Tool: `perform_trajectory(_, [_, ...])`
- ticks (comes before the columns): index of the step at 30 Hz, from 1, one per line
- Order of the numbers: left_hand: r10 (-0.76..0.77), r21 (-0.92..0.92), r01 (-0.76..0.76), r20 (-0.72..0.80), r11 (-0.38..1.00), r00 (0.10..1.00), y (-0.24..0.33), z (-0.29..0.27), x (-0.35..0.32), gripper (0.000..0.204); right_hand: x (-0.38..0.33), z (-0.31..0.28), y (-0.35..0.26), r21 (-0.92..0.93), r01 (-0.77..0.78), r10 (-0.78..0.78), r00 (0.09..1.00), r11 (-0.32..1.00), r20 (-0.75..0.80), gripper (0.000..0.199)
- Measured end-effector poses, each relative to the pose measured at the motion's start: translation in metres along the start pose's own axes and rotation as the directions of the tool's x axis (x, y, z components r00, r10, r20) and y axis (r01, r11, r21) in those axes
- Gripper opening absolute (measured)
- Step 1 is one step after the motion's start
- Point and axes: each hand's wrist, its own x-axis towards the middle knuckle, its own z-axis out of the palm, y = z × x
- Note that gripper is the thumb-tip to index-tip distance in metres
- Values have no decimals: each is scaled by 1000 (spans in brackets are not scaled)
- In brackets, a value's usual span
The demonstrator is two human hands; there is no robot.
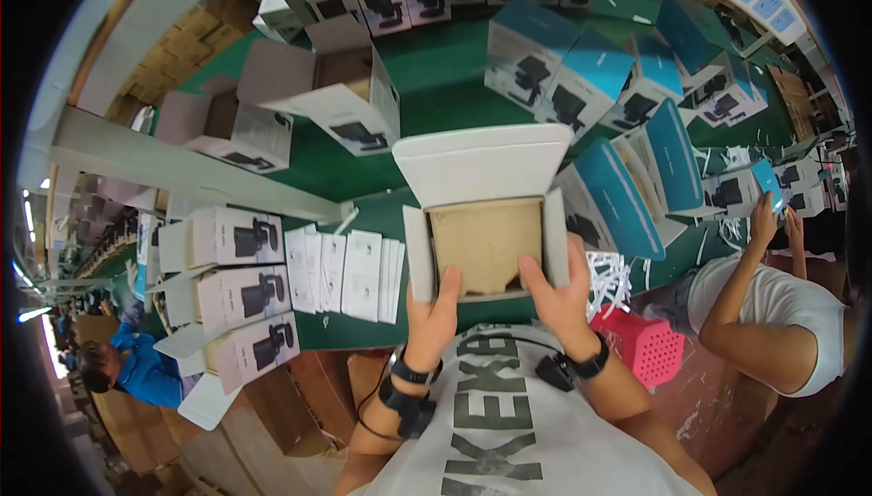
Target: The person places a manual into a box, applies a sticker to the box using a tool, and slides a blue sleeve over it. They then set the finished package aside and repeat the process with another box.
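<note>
An open white product box (484, 169) stands at the green table's near edge, its lid raised away from me and its side flaps spread. A brown cardboard insert (488, 240) fills the inside, with a ragged edge toward me. My left hand (433, 314) grips the box's near left corner, its thumb on the insert. On the near right corner my right hand (560, 296) does the same, thumb over the insert. The other fingers are mostly hidden behind the box walls. Dark bands with small devices circle both wrists.
Left are a row of leaflets (361, 264) and several open boxes (245, 292). Blue-lidded boxes (581, 69) stand at the back right. White paper strips (607, 280) lie beside a pink plastic stool (647, 346). One co-worker (772, 314) handles a box at right; another (145, 364) is left.
</note>
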Motion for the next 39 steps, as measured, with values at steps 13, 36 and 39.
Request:
perform_trajectory(13, [26, 192, -44, 96, 980, 995, -28, 0, 16, 58, 4, 3, 18, -114, 41, -52, 993, 993, -102, 44])
perform_trajectory(36, [340, 653, -757, 716, -18, 609, -3, 46, 30, 102, 33, -73, -12, -45, 3, 4, 987, 999, 163, 24])
perform_trajectory(39, [376, 659, -750, 682, 56, 628, -1, 47, 28, 98, 37, -65, -6, -154, 3, 15, 993, 988, 118, 19])
